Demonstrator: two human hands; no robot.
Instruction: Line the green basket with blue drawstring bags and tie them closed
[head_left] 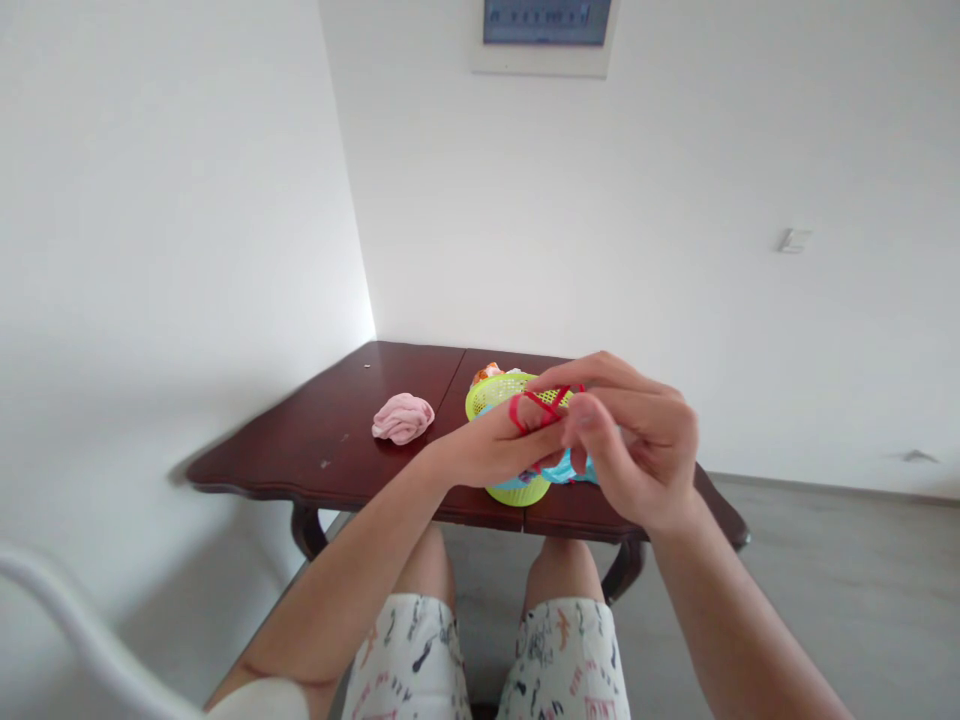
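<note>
Above the table's front edge, my left hand point(536, 430) reaches in from the left with a thin red cord point(516, 412) looped and crossed around it. Its fingers are held together, and their tips are partly hidden behind the other hand. My right hand point(645, 435) meets it from the right, thumb and fingers bent in a pinch at the cord's right end. Behind and below both hands stands a yellow-green mesh basket point(517, 495), partly covered by them. Bright blue cloth point(574, 468) shows beside the basket, under my hands.
A crumpled pink cloth point(403, 418) lies on the dark red wooden table point(300, 450), left of the basket. Orange and white fabric point(487, 373) shows at the basket's back. White walls meet behind the table. My knees are beneath its front edge.
</note>
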